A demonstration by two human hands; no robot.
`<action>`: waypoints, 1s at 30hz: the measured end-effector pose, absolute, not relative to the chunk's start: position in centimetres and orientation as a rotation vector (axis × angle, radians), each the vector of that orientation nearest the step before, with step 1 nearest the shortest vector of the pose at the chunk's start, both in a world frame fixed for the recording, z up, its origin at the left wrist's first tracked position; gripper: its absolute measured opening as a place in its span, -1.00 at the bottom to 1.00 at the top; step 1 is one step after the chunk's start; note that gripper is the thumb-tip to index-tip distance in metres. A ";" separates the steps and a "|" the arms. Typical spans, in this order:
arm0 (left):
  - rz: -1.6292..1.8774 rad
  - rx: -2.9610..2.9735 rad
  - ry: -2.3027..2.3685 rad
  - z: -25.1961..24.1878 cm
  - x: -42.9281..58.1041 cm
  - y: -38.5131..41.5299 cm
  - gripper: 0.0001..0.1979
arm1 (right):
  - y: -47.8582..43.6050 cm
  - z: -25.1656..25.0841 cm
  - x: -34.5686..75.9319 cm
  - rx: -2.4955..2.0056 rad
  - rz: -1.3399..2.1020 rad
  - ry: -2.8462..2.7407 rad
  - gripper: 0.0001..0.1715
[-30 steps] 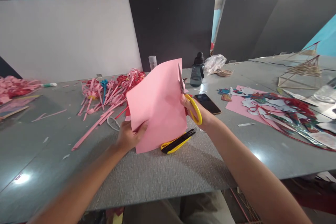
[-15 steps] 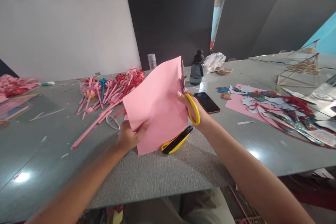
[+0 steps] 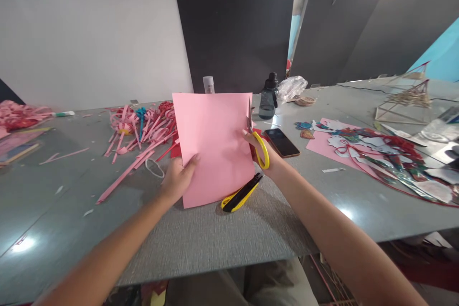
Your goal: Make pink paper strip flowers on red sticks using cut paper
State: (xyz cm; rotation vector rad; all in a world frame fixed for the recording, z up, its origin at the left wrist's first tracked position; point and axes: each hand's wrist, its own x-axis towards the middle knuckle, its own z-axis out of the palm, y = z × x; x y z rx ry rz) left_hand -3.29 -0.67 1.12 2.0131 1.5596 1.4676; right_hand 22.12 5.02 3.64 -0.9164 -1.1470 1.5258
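Note:
A pink sheet of paper (image 3: 217, 146) stands nearly upright in front of me, its lower edge close to the table. My left hand (image 3: 179, 177) is closed on its lower left edge, thumb on the near face. My right hand (image 3: 258, 146) is closed round the yellow-handled scissors (image 3: 264, 149) at the right edge, thumb against the paper. The scissor blades point up along that edge; whether they are apart is hard to see. Just below the sheet lies a yellow and black utility knife (image 3: 242, 193).
Pink and red paper strips (image 3: 143, 126) lie at the left. Right of the sheet are a phone (image 3: 282, 142) and a dark water bottle (image 3: 268, 98). Paper cut-outs with red cord (image 3: 380, 153) lie farther right, by a stick frame (image 3: 405, 105).
The pink sheet, bent and tilted before, now hangs flatter and squarer to me, its top left corner raised. My left hand has shifted slightly with it. The scissors stay at the right edge.

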 end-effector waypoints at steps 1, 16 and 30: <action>1.465 2.040 1.580 1.2 -3.2 -0.7 -0.46 | 5.1 3.5 22.1 -0.909 1.533 -1.143 -0.41; 1.421 2.255 1.724 1.0 -3.2 -0.7 -0.61 | 5.7 2.0 21.1 -0.824 1.574 -1.037 -0.39; 1.375 2.077 1.766 1.1 -3.0 -1.3 -0.53 | 6.4 1.4 20.9 -0.899 1.523 -0.999 -0.36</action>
